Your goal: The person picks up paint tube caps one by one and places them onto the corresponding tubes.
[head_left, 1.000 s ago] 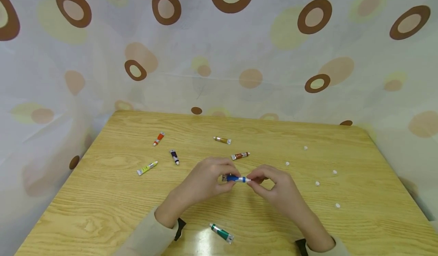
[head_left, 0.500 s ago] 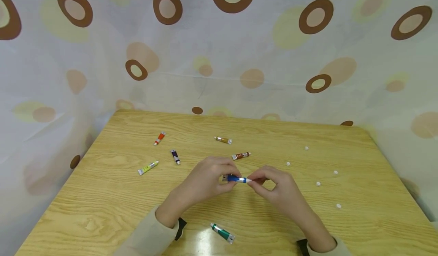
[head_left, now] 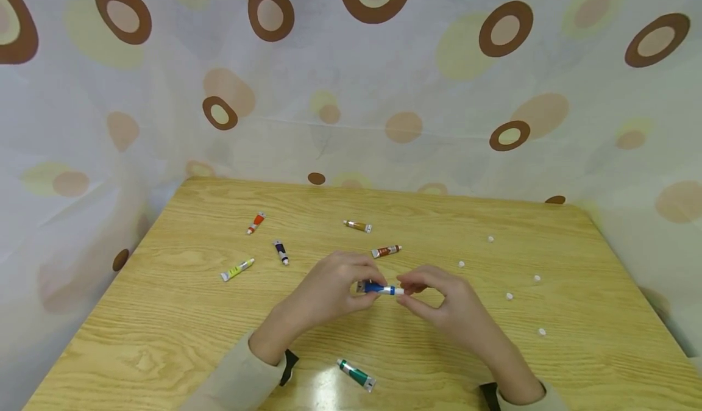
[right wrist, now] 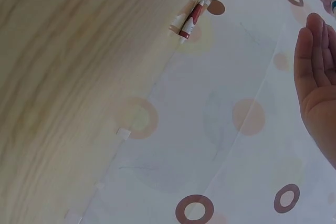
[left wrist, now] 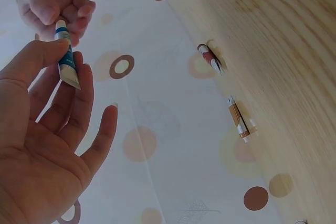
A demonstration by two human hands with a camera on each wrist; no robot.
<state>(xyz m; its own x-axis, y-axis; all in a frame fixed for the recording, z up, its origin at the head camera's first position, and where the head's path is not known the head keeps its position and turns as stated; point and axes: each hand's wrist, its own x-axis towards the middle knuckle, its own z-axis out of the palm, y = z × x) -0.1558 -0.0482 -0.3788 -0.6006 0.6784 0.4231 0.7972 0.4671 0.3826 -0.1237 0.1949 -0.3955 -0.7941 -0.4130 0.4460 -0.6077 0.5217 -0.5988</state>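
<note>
Loosening, the right hand (head_left: 451, 295) parted around the white cap (head_left: 400, 291), seemingly still on the blue paint tube (head_left: 383, 289) the left hand (head_left: 334, 286) pinched.

No legible lettering; markings on the blue tube (left wrist: 67, 60) too small

Wood-grain tbl (head_left: 428, 356), wht sheet (head_left: 351, 63) behind w/ brn rings (head_left: 376, 15), pale yel & peach blobs (head_left: 403, 127)
</note>
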